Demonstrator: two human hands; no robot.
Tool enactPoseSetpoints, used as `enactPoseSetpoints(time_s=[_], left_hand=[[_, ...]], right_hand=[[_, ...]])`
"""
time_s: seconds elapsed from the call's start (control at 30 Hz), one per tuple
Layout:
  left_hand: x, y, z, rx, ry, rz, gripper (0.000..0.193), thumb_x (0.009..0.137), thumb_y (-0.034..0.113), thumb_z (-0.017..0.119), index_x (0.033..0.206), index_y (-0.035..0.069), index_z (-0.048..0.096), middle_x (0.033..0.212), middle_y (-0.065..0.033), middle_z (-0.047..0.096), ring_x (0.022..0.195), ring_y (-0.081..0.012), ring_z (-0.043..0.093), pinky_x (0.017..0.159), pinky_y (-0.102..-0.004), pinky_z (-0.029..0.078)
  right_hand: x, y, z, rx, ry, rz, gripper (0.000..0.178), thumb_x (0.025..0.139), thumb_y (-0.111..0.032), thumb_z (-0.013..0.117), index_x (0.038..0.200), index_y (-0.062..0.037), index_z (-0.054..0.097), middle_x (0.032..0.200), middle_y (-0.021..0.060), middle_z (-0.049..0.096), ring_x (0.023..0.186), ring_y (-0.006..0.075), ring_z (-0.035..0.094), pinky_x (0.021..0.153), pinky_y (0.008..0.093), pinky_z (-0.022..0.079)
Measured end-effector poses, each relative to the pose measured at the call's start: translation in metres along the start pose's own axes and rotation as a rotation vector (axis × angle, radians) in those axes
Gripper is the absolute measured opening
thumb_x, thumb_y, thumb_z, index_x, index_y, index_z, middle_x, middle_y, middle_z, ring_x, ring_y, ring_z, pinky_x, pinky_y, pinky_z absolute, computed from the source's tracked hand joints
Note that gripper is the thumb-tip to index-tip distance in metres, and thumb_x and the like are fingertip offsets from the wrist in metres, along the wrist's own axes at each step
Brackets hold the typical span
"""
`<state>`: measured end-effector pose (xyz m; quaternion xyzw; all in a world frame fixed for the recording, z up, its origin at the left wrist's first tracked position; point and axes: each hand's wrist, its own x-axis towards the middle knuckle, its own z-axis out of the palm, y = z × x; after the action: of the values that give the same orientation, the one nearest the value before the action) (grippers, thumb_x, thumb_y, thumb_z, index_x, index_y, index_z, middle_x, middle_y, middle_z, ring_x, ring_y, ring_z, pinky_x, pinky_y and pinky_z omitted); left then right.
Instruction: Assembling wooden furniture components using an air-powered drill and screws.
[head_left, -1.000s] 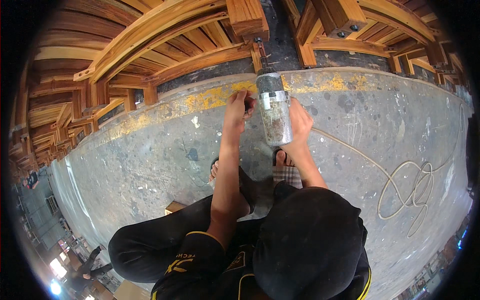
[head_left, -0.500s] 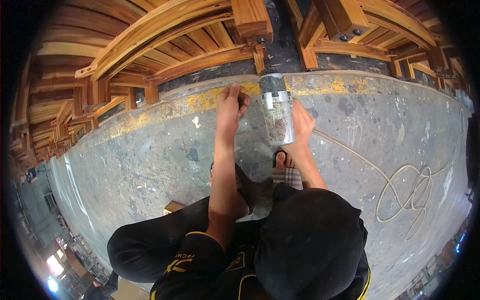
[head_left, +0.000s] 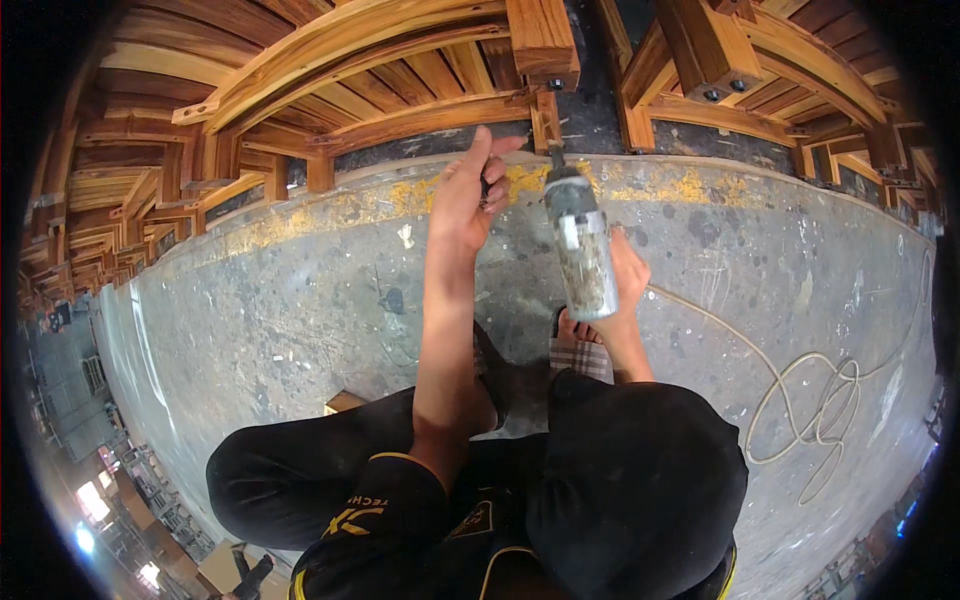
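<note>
My right hand (head_left: pixel 628 275) is wrapped round a worn silver-and-black power driver (head_left: pixel 583 262), its narrow tip pointing away from me. That tip stands close to a short wooden post (head_left: pixel 545 122) and apart from the dark bolt (head_left: pixel 555 85) in the wooden leg (head_left: pixel 543 45) above. Left of the driver is my left hand (head_left: pixel 462 205), thumb up and index finger stretched toward the post. Its other fingers curl round something small and dark, too hidden to name.
Slatted wooden furniture (head_left: pixel 365 45) stands along the far side, with another wooden piece (head_left: pixel 700 50) at the far right. A pale hose (head_left: pixel 720 325) runs from near my right hand into loose coils on the grey floor (head_left: pixel 300 300). A small wooden block (head_left: pixel 345 402) lies by my left leg.
The driver has drawn back from the bolt toward me. My left hand has moved forward, its index finger now extended toward the post. The whole view has shifted slightly.
</note>
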<state>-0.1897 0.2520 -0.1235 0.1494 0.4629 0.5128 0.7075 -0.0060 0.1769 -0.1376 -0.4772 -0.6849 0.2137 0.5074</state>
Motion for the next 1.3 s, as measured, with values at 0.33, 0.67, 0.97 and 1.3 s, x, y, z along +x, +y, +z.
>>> enactPoseSetpoints(time_s=[0.33,0.67,0.97,1.3], left_hand=[[-0.010,0.019,0.039,0.118,-0.126,0.028,0.042,0.093,0.045,0.054,0.073,0.007,0.054,0.055,0.0055,0.033,0.046,-0.0051,0.031,0.042,-0.0186,0.023],[-0.017,0.021,0.054,0.179,-0.146,-0.008,0.046,0.092,0.045,0.057,0.071,0.004,0.059,0.051,0.0084,0.028,0.043,-0.0034,0.025,0.041,-0.0207,0.020],[-0.016,0.005,0.051,-0.075,-0.363,-0.030,0.043,0.098,0.037,0.045,0.110,-0.002,0.059,0.062,0.0057,0.040,0.052,-0.0036,0.034,0.045,-0.0205,0.023],[0.023,-0.047,0.004,-0.216,0.056,-0.155,0.024,0.095,0.005,0.041,0.109,-0.012,0.053,0.088,-0.0134,0.058,0.068,-0.0145,0.050,0.053,-0.0220,0.039]], right_hand=[[0.001,-0.021,-0.025,0.128,-0.101,-0.040,0.031,0.060,-0.008,0.071,0.087,0.0026,0.061,0.080,0.0156,0.062,0.067,0.0308,0.063,0.061,0.0340,0.049],[-0.003,-0.024,-0.028,0.082,-0.075,0.014,0.030,0.062,-0.008,0.071,0.088,0.0047,0.060,0.079,0.0172,0.062,0.067,0.0330,0.062,0.061,0.0348,0.049],[-0.001,-0.011,-0.020,0.031,0.053,0.003,0.027,0.063,-0.006,0.070,0.085,0.0049,0.059,0.073,0.0162,0.058,0.061,0.0318,0.057,0.057,0.0346,0.046],[-0.011,-0.003,-0.020,-0.046,0.030,-0.030,0.030,0.061,-0.008,0.074,0.086,0.0024,0.060,0.078,0.0141,0.061,0.060,0.0270,0.061,0.056,0.0308,0.048]])
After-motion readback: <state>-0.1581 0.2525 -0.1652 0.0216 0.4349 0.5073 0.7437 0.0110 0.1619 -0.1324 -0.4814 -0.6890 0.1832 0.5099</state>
